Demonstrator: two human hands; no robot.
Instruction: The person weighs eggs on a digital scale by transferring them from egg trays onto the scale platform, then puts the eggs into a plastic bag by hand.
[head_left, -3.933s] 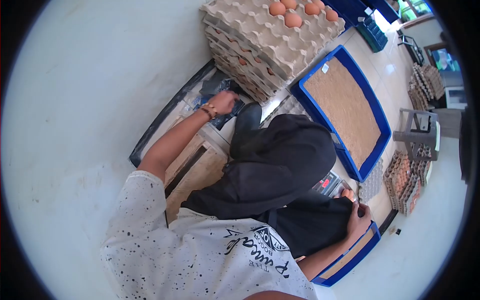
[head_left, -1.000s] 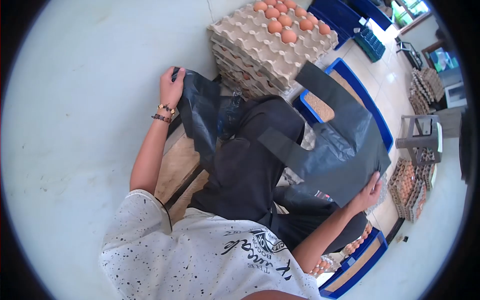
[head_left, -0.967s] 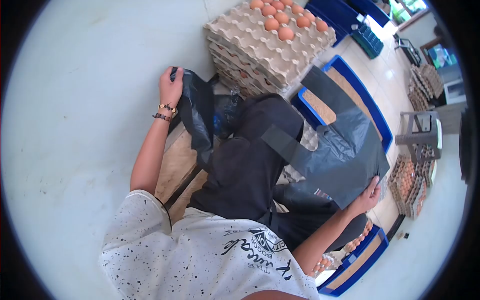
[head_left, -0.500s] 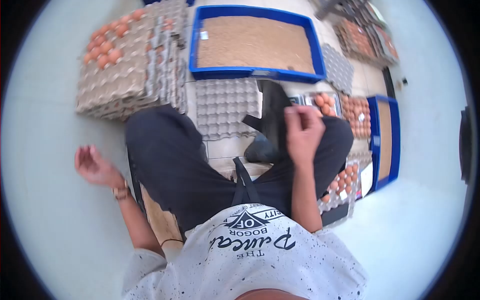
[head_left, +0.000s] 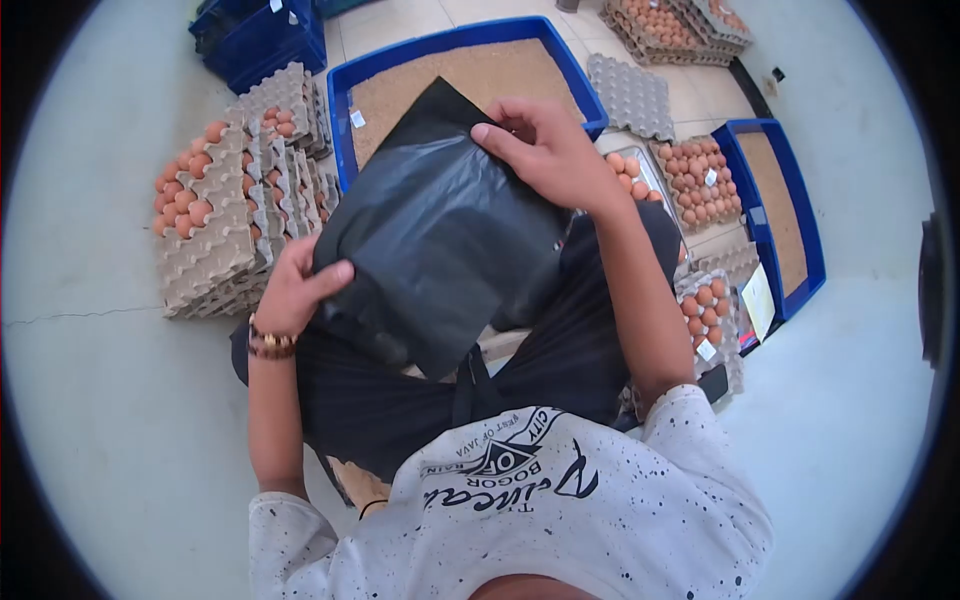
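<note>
A black plastic bag [head_left: 430, 230] is spread out above my lap. My left hand [head_left: 300, 285], with beads at the wrist, grips its left edge between thumb and fingers. At the bag's upper right edge, my right hand [head_left: 540, 150] pinches the plastic. Beyond the bag lies a blue tray [head_left: 597, 118] of brown grainy material, partly hidden by it. Brown eggs [head_left: 628, 175] rest on a scale right of my right forearm; the bag and my leg hide part of the scale.
Stacked egg trays [head_left: 215, 245] stand at the left, blue crates [head_left: 262, 45] behind them. On the right are a full egg tray [head_left: 697, 183], a smaller blue tray [head_left: 815, 250] and another egg carton [head_left: 708, 310]. An unfilled grey carton [head_left: 632, 97] lies beyond the scale.
The view has turned toward my lap. My left hand, open and away from the bag half a second ago, has come in and taken hold of it. The bag is now raised and spread between both hands.
</note>
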